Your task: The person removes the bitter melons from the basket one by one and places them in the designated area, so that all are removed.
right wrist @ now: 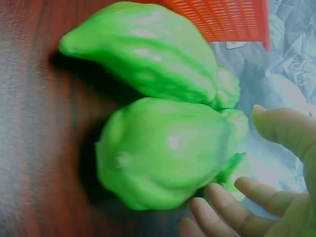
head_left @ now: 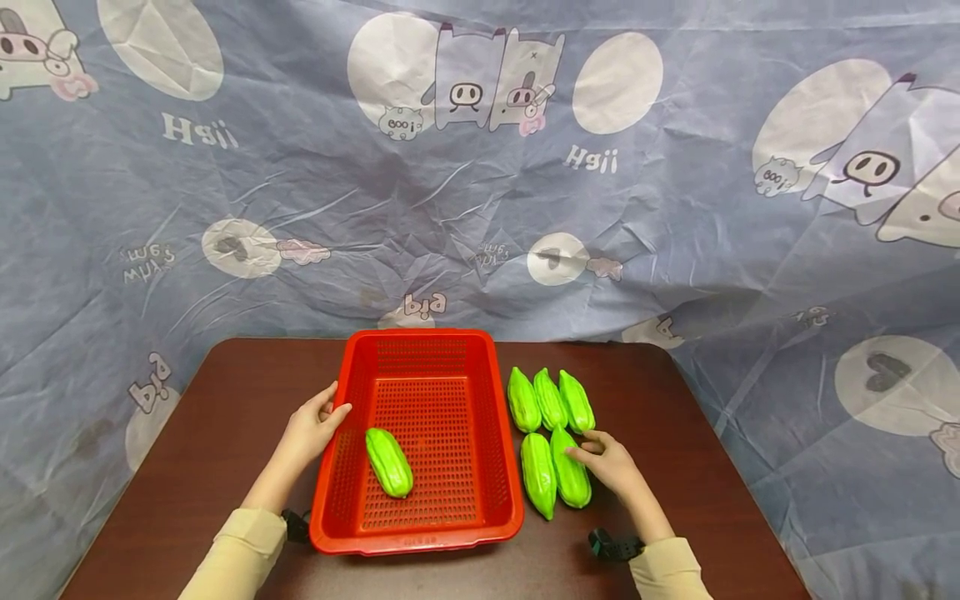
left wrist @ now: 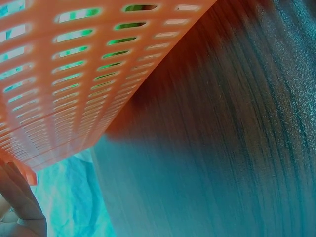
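My left hand grips the left rim of a red plastic basket, thumb over the edge and fingers outside it. Inside the basket lies one ridged green bitter melon. The left wrist view shows the slotted basket wall and part of the hand's fingers. To the right of the basket, my right hand reaches over the near right bitter melon, its thumb and fingers spread around it. In the right wrist view, the fingertips are right beside that melon.
Another bitter melon lies between the basket and the right hand's melon. Three more form a row behind, including the middle one. All rest on a dark brown table, with a printed grey-blue cloth hanging behind.
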Demonstrator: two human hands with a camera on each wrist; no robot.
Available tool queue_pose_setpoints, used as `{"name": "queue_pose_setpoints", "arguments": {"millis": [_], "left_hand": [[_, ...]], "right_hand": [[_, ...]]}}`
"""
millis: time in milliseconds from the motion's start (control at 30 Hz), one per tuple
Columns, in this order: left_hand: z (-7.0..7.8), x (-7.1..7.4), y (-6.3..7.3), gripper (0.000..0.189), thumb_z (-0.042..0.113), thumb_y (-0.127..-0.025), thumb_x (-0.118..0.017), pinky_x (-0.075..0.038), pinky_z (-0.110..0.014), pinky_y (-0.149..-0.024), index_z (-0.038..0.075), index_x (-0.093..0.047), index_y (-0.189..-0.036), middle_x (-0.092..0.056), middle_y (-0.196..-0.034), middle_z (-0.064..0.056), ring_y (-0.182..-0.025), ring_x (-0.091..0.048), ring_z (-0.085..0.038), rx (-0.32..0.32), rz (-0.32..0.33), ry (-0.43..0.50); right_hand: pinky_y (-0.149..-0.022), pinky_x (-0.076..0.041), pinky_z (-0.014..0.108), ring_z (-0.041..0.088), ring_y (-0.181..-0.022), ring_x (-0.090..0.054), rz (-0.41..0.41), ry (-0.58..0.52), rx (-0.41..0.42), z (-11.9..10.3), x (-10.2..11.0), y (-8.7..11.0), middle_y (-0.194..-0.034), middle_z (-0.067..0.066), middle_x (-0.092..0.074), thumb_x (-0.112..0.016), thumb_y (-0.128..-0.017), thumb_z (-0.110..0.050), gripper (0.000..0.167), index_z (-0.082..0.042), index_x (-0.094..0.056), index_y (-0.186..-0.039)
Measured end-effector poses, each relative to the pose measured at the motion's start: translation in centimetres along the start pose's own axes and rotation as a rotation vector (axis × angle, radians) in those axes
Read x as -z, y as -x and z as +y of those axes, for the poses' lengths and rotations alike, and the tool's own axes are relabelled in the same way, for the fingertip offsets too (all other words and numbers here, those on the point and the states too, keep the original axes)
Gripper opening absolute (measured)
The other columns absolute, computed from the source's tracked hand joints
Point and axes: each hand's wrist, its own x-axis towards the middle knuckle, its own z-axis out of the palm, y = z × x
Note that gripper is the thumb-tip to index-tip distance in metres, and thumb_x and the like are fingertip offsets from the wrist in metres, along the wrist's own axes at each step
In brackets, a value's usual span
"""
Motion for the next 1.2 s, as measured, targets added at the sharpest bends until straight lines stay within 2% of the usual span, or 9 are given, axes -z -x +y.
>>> {"name": "queue_pose_setpoints", "arguments": {"millis": [267,567,767,1200], "left_hand": [[0.0,0.1,0.1,0.063,0.024,-0.1,-0.06,-0.048,-0.029,-0.069,-0.005,-0.035,-0.15,-0.066,-0.107,-0.022,-0.086,-0.059,-0.023,0.007,-0.003,-0.005],[-0.1,0.0,0.0,0.063,0.024,-0.1,-0.06,-0.048,-0.029,-0.069,-0.004,-0.035,-0.15,-0.066,-0.106,-0.021,-0.086,-0.059,-0.023,0.008,-0.003,-0.012],[-0.2,0.0,-0.1,0.063,0.023,-0.099,-0.06,-0.048,-0.028,-0.068,-0.004,-0.035,-0.15,-0.067,-0.103,-0.019,-0.085,-0.058,-0.021,0.012,0.0,-0.015],[-0.1,-0.2,-0.1,0.062,0.022,-0.099,-0.061,-0.048,-0.028,-0.069,-0.005,-0.036,-0.149,-0.068,-0.106,-0.022,-0.086,-0.06,-0.024,-0.002,0.011,-0.018]], "right_hand": [[-0.1,-0.045,0.055,0.044,-0.126,-0.052,0.038,-0.019,0.036,-1.9,1.2,-0.2,-0.136,0.029,-0.054,-0.064,-0.095,-0.036,0.07,0.003,-0.039,-0.147],[-0.101,-0.047,0.05,0.039,-0.129,-0.051,0.069,-0.15,0.089,-5.2,1.7,-0.3,-0.142,0.023,-0.051,-0.065,-0.095,-0.036,0.068,-0.005,-0.038,-0.149],[-0.102,-0.047,0.049,0.036,-0.131,-0.051,0.079,-0.22,0.141,-7.8,1.4,-0.4,-0.143,0.019,-0.052,-0.067,-0.094,-0.034,0.064,-0.009,-0.042,-0.147],[-0.099,-0.049,0.046,0.034,-0.125,-0.056,0.05,-0.267,0.259,-13.0,-0.4,-0.9,-0.137,0.016,-0.057,-0.071,-0.091,-0.028,0.057,-0.009,-0.05,-0.141]]}}
